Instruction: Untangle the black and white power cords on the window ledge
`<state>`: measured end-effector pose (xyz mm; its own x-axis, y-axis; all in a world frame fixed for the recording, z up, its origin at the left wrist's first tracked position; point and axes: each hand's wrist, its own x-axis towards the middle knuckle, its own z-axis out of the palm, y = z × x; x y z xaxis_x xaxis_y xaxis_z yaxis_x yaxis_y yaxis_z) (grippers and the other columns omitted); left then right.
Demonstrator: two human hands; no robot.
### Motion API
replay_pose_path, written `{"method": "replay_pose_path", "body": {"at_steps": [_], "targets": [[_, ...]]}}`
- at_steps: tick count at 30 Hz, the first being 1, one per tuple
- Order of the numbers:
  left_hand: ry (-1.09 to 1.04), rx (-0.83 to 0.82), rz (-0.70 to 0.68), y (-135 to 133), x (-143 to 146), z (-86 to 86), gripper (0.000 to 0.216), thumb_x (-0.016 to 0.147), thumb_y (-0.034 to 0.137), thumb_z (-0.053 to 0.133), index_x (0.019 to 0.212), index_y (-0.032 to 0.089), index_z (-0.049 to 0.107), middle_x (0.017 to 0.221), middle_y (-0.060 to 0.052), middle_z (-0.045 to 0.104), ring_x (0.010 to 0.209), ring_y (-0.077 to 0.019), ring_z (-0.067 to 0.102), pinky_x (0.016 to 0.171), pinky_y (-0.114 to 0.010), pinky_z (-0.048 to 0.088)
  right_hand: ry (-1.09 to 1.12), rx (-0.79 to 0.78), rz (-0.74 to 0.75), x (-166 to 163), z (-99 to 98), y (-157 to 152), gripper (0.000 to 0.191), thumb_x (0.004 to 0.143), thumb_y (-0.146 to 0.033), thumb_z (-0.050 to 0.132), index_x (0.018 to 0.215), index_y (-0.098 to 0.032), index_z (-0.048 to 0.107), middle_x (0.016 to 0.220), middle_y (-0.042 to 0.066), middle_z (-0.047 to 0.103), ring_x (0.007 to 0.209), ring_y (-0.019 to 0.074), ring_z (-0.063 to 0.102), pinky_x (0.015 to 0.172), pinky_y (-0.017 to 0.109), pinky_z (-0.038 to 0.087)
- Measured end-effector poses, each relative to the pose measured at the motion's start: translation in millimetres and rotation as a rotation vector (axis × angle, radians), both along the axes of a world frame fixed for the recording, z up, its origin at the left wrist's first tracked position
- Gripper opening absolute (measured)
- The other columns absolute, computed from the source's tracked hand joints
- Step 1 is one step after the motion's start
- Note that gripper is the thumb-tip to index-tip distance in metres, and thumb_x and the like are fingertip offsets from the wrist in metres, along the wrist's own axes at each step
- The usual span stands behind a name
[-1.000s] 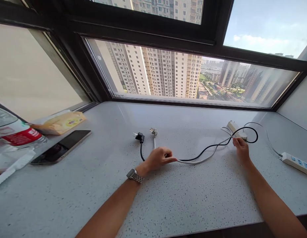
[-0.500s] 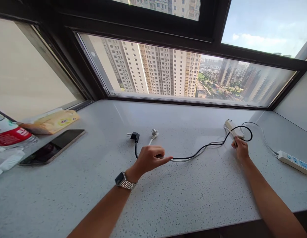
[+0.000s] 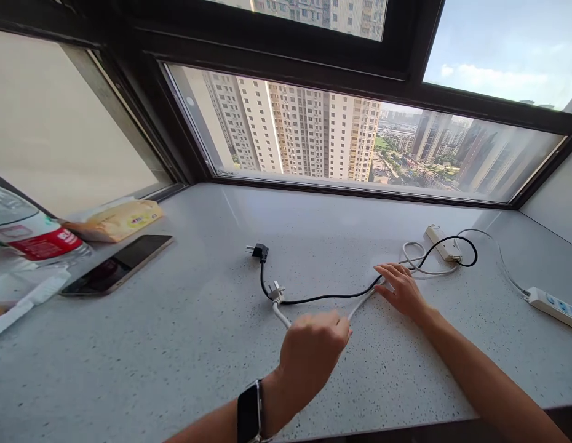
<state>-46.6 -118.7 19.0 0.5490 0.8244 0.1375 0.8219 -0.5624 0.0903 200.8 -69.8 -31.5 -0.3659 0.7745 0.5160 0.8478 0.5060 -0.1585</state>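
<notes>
My left hand, with a watch on its wrist, is closed around the white cable near its white plug, low in the middle of the speckled counter. My right hand lies with fingers stretched out, its fingertips on the white cable where the black cable crosses it. The black cable runs from a black plug to a loop by a small white power strip at the right.
A second white power strip lies at the far right. At the left are a dark phone, a yellow tissue pack, and a water bottle with a red label. A black-framed window rises behind the counter.
My left hand drew the white cable toward me, so its plug slid nearer. My right hand left the small power strip, moved left and opened onto the cables.
</notes>
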Motion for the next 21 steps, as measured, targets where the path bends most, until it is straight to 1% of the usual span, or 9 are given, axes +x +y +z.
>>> {"method": "replay_pose_path", "body": {"at_steps": [2, 5, 8, 10, 12, 15, 18, 20, 21], "targets": [[0.086, -0.124, -0.05, -11.2, 8.1, -7.2, 0.019, 0.083, 0.018, 0.053, 0.069, 0.018, 0.064, 0.064, -0.009, 0.06, 0.057, -0.0219, 0.059, 0.05, -0.028, 0.033, -0.022, -0.036, 0.042, -8.5, 0.0, 2.7, 0.033, 0.091, -0.039, 0.052, 0.12, -0.026, 0.057, 0.109, 0.009, 0.065, 0.103, 0.0264, 0.054, 0.089, 0.043, 0.039], [0.12, -0.235, -0.063, -13.1, 12.2, -17.8, 0.022, 0.089, 0.024, 0.046, 0.079, 0.017, 0.065, 0.071, -0.011, 0.062, 0.059, -0.0235, 0.062, 0.048, -0.028, 0.037, -0.056, -0.099, 0.082, -17.7, 0.4, 6.2, 0.015, 0.091, -0.031, 0.052, 0.096, -0.025, 0.065, 0.091, 0.006, 0.065, 0.091, 0.0228, 0.055, 0.084, 0.039, 0.04], [0.053, -0.241, -0.081, -8.9, 11.8, -24.6, 0.025, 0.092, 0.028, 0.039, 0.088, 0.018, 0.061, 0.08, -0.01, 0.061, 0.061, -0.0218, 0.062, 0.047, -0.026, 0.038, -0.011, -0.088, 0.069, -26.1, -1.1, 12.2, 0.019, 0.094, -0.029, 0.047, 0.083, -0.021, 0.06, 0.084, 0.005, 0.062, 0.081, 0.0198, 0.054, 0.078, 0.035, 0.041], [0.002, -0.237, -0.098, -7.6, 12.7, -26.3, 0.021, 0.091, 0.025, 0.038, 0.095, 0.019, 0.058, 0.086, -0.009, 0.06, 0.064, -0.0193, 0.061, 0.047, -0.025, 0.038, 0.115, -0.02, 0.042, -32.8, -0.1, 20.2, 0.025, 0.097, -0.03, 0.038, 0.081, -0.02, 0.055, 0.081, 0.005, 0.058, 0.072, 0.0172, 0.052, 0.071, 0.032, 0.041], [-0.031, -0.256, -0.111, -7.1, 14.6, -26.3, 0.019, 0.09, 0.024, 0.039, 0.097, 0.019, 0.056, 0.09, -0.009, 0.059, 0.068, -0.0184, 0.061, 0.048, -0.024, 0.039, 0.311, 0.093, -0.01, -40.5, 6.6, 32.0, 0.03, 0.098, -0.033, 0.032, 0.077, -0.021, 0.05, 0.078, 0.004, 0.054, 0.065, 0.0158, 0.048, 0.062, 0.029, 0.04], [-0.055, -0.308, -0.107, -3.9, 14.0, -24.7, 0.016, 0.089, 0.026, 0.041, 0.093, 0.019, 0.055, 0.093, -0.008, 0.059, 0.074, -0.0192, 0.062, 0.053, -0.025, 0.042, 0.574, 0.305, -0.112, -47.0, 28.5, 53.9, 0.032, 0.097, -0.038, 0.032, 0.072, -0.022, 0.043, 0.073, 0.003, 0.048, 0.064, 0.0159, 0.044, 0.058, 0.028, 0.038], [-0.085, -0.327, -0.02, 3.5, 5.8, -24.2, 0.018, 0.091, 0.031, 0.042, 0.096, 0.02, 0.056, 0.098, -0.008, 0.059, 0.077, -0.0203, 0.063, 0.056, -0.026, 0.043, 0.802, 0.489, -0.318, -38.2, 54.4, 71.5, 0.034, 0.095, -0.044, 0.035, 0.07, -0.022, 0.04, 0.071, 0.001, 0.046, 0.064, 0.0163, 0.043, 0.06, 0.029, 0.038], [-0.128, -0.331, 0.048, 11.2, -0.7, -24.6, 0.022, 0.091, 0.033, 0.042, 0.102, 0.02, 0.056, 0.103, -0.009, 0.058, 0.081, -0.0216, 0.063, 0.059, -0.027, 0.044, 0.991, 0.538, -0.445, -28.1, 67.6, 75.8, 0.035, 0.094, -0.048, 0.036, 0.071, -0.022, 0.041, 0.068, 0.0, 0.047, 0.061, 0.0154, 0.042, 0.058, 0.029, 0.036], [-0.163, -0.345, 0.062, 16.2, -2.9, -24.4, 0.025, 0.09, 0.036, 0.044, 0.106, 0.02, 0.056, 0.106, -0.009, 0.058, 0.084, -0.0227, 0.063, 0.061, -0.028, 0.045, 1.08, 0.535, -0.464, -24.6, 72.5, 75.0, 0.035, 0.093, -0.05, 0.036, 0.072, -0.022, 0.041, 0.066, -0.001, 0.046, 0.058, 0.0145, 0.041, 0.055, 0.028, 0.035]]}}
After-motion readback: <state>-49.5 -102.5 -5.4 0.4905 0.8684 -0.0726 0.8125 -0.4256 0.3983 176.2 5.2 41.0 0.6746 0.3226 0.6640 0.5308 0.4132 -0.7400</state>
